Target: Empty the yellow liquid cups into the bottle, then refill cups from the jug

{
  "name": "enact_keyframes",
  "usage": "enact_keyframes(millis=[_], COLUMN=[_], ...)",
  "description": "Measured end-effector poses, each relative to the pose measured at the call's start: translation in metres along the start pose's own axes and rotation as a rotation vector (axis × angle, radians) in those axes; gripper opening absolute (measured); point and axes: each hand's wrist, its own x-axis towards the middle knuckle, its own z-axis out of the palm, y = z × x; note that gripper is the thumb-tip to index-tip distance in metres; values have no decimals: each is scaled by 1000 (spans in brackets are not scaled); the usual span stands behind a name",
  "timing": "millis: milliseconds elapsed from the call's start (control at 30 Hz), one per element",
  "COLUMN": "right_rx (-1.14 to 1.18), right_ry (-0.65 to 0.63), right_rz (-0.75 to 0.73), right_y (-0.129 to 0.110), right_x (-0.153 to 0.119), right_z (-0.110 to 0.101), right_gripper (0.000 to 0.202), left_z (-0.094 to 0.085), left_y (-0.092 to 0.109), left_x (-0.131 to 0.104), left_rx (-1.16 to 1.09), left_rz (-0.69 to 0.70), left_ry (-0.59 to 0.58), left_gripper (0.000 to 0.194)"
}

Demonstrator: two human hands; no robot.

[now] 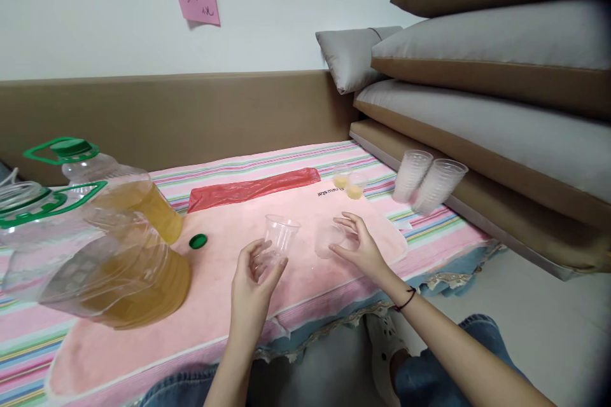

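Observation:
My left hand (258, 273) is curled round a clear plastic cup (281, 232), holding it upright over the pink mat (214, 280). Nothing coloured shows inside that cup. On the right, the thumb and fingers of my right hand (356, 241) grip a second, hazier plastic cup (325, 240), whose outline is faint against the mat. Behind it stand two small cups of yellow liquid (355, 187). A green bottle cap (198, 241) lies on the mat left of my left hand.
Two large bottles of amber liquid, one nearer (138, 280) and one farther (162, 206), are at left. A red plastic bag (255, 188) lies along the back. Stacked cups (438, 186) stand at right, beside piled cushions (477, 89). The bed's front edge drops to the floor.

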Motion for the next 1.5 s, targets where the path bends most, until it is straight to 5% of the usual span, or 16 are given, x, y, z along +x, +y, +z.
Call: enact_keyframes(millis=[167,367,600,733,933,1167,1500], right_rx=[-50,41,332,233,-13,-189,-313], right_ry=[-30,-36,-109,166,648,760,807], right_rz=[-40,-117,54,39,90,204,259], right_y=[-5,-46,-65,-42,34,90,111], right_x=[-1,-14,-27,3,51,64,70], right_z=[-2,-5,8,-31,-112,-135,-141], right_gripper=[73,58,46,43,55,59,54], left_z=[-1,16,48,48,40,38,39], left_y=[0,0,-1,-2,-8,-13,-15], left_x=[-3,-14,-27,-23,-15,-13,-14], left_rx=[-27,-98,-124,-82,-57,-22,-18], left_rz=[-5,0,44,70,37,29,2], left_ry=[-23,-131,-279,-233,-197,-210,-213], left_gripper=[54,55,62,67,57,52,55])
